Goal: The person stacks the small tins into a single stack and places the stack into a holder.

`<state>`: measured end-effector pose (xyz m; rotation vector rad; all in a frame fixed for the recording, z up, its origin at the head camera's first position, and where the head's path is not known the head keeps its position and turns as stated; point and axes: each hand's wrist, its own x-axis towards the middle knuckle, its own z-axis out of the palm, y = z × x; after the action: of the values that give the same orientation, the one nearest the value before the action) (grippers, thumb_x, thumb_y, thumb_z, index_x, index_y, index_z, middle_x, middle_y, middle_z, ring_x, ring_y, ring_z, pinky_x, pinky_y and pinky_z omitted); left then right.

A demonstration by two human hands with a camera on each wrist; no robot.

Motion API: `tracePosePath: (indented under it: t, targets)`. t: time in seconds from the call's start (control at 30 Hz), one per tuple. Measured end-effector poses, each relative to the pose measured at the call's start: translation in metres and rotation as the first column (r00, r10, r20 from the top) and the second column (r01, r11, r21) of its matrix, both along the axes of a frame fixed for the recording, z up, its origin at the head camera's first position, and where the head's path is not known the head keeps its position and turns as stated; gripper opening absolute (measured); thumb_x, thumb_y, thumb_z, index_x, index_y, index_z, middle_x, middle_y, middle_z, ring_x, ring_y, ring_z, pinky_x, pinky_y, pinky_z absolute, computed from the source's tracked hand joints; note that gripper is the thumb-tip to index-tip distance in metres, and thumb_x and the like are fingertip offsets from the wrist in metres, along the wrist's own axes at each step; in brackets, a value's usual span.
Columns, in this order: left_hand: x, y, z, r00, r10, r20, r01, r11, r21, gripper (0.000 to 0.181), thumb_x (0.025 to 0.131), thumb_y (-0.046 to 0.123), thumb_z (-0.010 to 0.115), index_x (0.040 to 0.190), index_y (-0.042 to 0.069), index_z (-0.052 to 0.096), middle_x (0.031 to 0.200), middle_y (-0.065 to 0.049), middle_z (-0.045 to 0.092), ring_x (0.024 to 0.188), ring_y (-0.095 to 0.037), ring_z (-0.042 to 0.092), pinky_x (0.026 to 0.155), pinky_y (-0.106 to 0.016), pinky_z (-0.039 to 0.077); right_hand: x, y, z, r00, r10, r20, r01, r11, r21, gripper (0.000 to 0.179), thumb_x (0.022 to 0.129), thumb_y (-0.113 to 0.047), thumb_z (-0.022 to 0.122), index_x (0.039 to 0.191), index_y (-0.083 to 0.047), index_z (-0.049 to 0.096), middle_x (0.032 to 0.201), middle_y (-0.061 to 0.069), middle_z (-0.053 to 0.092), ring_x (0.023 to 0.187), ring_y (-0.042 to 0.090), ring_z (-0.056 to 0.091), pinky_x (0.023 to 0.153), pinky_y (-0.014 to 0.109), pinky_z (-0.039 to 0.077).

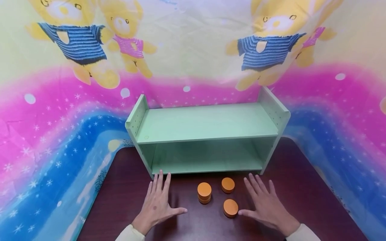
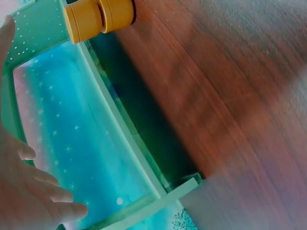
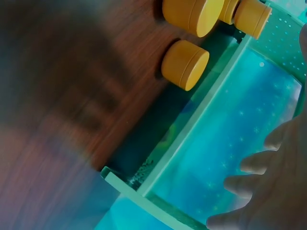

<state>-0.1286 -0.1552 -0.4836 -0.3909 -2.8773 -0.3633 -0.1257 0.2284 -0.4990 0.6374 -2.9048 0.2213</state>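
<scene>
In the head view, several round orange lidded jars stand on the dark table in front of a pale green shelf (image 1: 208,122). Two of them form a stack, the upper jar (image 1: 204,189) on the lower jar (image 1: 204,200). To its right are a rear jar (image 1: 228,185) and a front jar (image 1: 230,208). My left hand (image 1: 156,206) is spread left of the stack, holding nothing. On the other side my right hand (image 1: 269,208) is spread too, its thumb tip close beside the front jar; whether they touch, I cannot tell.
The shelf has an upper board (image 1: 208,124), a lower board (image 1: 208,164) and raised side panels. A patterned cloth (image 1: 187,67) with bears hangs behind and along both sides of the dark wooden table (image 1: 114,207).
</scene>
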Motion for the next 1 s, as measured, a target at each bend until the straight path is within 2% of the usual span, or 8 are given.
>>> tracePosePath:
  t: [0.27,0.43,0.63,0.83,1.0]
  targets:
    - [-0.003,0.01,-0.004,0.999,-0.032,0.006,0.032,0.998,0.047,0.129,0.054,0.092,0.045,0.15,0.011,0.016,0.154,-0.017,0.007,0.14,-0.031,0.01,0.111,-0.05,0.024,-0.001,-0.006,-0.004,0.999,0.015,0.029,-0.014,0.999,-0.042,0.101,0.074,-0.071,0.058,0.148,-0.012,0.024,0.151,0.016,0.023,0.136,0.037,0.021,0.105,0.067,0.015]
    - [-0.006,0.013,-0.007,0.999,-0.048,0.015,0.046,0.994,0.104,0.128,0.054,0.091,0.048,0.149,0.01,0.018,0.153,-0.017,0.013,0.139,-0.032,0.015,0.109,-0.05,0.027,0.0,-0.008,-0.007,0.999,0.048,-0.002,-0.048,0.996,-0.07,0.101,0.073,-0.069,0.061,0.146,-0.008,0.029,0.149,0.015,0.028,0.135,0.032,0.027,0.104,0.063,0.023]
    - [-0.008,0.015,-0.012,0.998,-0.049,0.045,0.04,0.984,0.176,0.127,0.054,0.089,0.051,0.149,0.012,0.019,0.153,-0.016,0.015,0.137,-0.034,0.02,0.105,-0.054,0.033,-0.002,-0.009,-0.013,0.997,0.072,-0.03,-0.074,0.993,-0.089,0.102,0.071,-0.069,0.063,0.146,-0.007,0.03,0.147,0.013,0.032,0.134,0.028,0.03,0.106,0.058,0.025]
    - [-0.009,0.016,-0.016,0.998,-0.053,0.046,0.041,0.97,0.239,0.125,0.053,0.083,0.061,0.147,0.008,0.025,0.15,-0.017,0.022,0.136,-0.033,0.025,0.102,-0.053,0.036,-0.003,-0.009,-0.022,0.992,0.102,-0.08,-0.112,0.983,-0.145,0.105,0.068,-0.067,0.068,0.144,-0.004,0.032,0.144,0.015,0.036,0.129,0.03,0.038,0.104,0.054,0.031]
    - [-0.011,0.017,-0.021,0.997,-0.06,0.057,0.042,0.958,0.285,0.125,0.053,0.083,0.06,0.146,0.007,0.027,0.151,-0.015,0.023,0.136,-0.031,0.025,0.103,-0.051,0.037,-0.002,-0.013,-0.024,0.996,0.086,0.003,-0.082,0.965,-0.25,0.105,0.066,-0.061,0.073,0.144,-0.005,0.031,0.145,0.014,0.036,0.126,0.033,0.041,0.098,0.053,0.04]
